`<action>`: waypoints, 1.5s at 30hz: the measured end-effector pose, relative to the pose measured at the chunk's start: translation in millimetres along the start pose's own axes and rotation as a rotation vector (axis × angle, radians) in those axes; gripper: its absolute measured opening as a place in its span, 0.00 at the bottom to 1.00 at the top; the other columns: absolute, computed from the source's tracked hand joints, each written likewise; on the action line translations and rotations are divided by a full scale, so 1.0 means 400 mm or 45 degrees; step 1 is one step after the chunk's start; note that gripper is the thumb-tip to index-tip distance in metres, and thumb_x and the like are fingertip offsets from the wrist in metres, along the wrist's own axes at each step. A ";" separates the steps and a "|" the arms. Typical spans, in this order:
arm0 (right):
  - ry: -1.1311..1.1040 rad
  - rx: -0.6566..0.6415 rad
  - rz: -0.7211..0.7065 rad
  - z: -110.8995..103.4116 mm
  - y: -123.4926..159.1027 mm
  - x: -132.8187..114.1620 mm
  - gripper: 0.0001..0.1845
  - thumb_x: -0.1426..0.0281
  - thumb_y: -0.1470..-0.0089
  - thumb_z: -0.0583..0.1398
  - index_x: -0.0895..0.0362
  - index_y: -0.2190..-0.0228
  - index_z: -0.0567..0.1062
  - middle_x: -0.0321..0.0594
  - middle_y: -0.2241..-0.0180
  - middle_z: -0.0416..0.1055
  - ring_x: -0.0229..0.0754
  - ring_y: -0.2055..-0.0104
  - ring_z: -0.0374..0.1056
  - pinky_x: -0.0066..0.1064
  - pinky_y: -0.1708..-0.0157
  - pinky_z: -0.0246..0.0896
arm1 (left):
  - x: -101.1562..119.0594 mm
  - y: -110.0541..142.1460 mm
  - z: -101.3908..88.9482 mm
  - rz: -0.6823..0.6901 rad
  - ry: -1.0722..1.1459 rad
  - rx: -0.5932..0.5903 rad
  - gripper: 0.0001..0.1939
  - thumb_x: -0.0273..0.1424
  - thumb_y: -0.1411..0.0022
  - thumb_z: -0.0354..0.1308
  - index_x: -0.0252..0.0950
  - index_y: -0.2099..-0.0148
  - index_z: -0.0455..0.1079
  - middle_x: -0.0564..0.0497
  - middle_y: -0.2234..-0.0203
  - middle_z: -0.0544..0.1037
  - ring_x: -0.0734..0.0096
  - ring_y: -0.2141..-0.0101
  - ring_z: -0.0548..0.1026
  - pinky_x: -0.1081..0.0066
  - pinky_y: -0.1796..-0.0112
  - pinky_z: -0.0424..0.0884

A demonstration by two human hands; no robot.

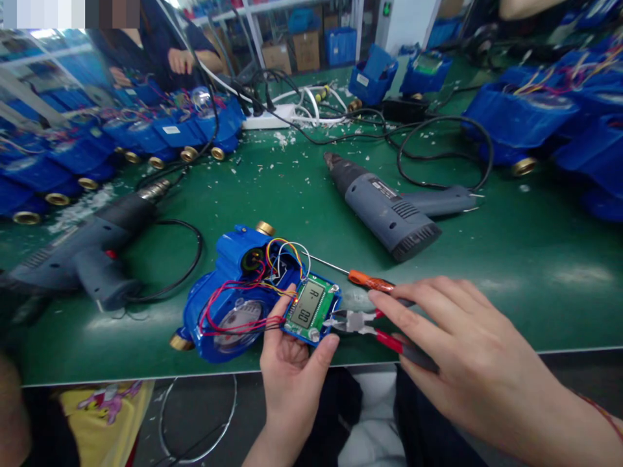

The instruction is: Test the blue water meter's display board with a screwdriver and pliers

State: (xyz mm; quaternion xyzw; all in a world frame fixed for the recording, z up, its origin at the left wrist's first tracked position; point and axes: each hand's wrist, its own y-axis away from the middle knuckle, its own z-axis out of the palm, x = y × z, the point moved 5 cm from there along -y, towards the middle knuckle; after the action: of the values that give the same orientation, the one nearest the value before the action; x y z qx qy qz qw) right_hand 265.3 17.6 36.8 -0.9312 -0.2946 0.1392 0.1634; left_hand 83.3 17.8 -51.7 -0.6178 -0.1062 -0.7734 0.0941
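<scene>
My left hand (296, 370) grips a small circuit board with a display (310, 305), set in a blue frame, fingers behind it and thumb at its lower right. Red, yellow and white wires join the board to a blue water meter (226, 305) lying beside it on the bench. In my right hand (452, 337) are cutting pliers with red and black handles (360, 322); their jaws point left and meet the board's right edge. Whether they touch it I cannot tell. Just beyond those fingers lies a screwdriver with an orange handle (370, 280).
One heat gun (377, 204) lies beyond my right hand, another (92, 250) at the left. Blue meters (165, 133) line the back left, with more (525, 117) at the right. A white power strip (270, 118) and black cables sit behind. Across the bench is another person's hand (181, 61).
</scene>
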 end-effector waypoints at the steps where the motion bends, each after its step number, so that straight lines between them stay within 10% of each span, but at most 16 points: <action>1: 0.010 0.007 -0.024 0.004 -0.014 -0.010 0.17 0.77 0.43 0.55 0.63 0.52 0.74 0.48 0.57 0.70 0.52 0.58 0.62 0.42 0.60 0.55 | 0.001 0.001 0.000 0.003 0.020 0.012 0.36 0.24 0.51 0.72 0.41 0.41 0.63 0.45 0.45 0.75 0.65 0.52 0.77 0.80 0.54 0.75; 45: 0.196 -0.073 -0.142 0.008 -0.079 -0.072 0.18 0.74 0.36 0.50 0.61 0.56 0.79 0.44 0.62 0.73 0.49 0.61 0.64 0.38 0.62 0.52 | -0.001 0.006 0.021 -0.047 0.090 -0.022 0.42 0.28 0.50 0.71 0.39 0.36 0.57 0.42 0.52 0.79 0.59 0.51 0.77 0.71 0.52 0.76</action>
State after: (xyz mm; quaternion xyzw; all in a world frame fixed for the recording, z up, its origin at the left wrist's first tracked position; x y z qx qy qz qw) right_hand 225.6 25.5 50.9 -0.9257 -0.3363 0.0495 0.1661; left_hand 92.0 17.7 -50.1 -0.5888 -0.1077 -0.7972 0.0782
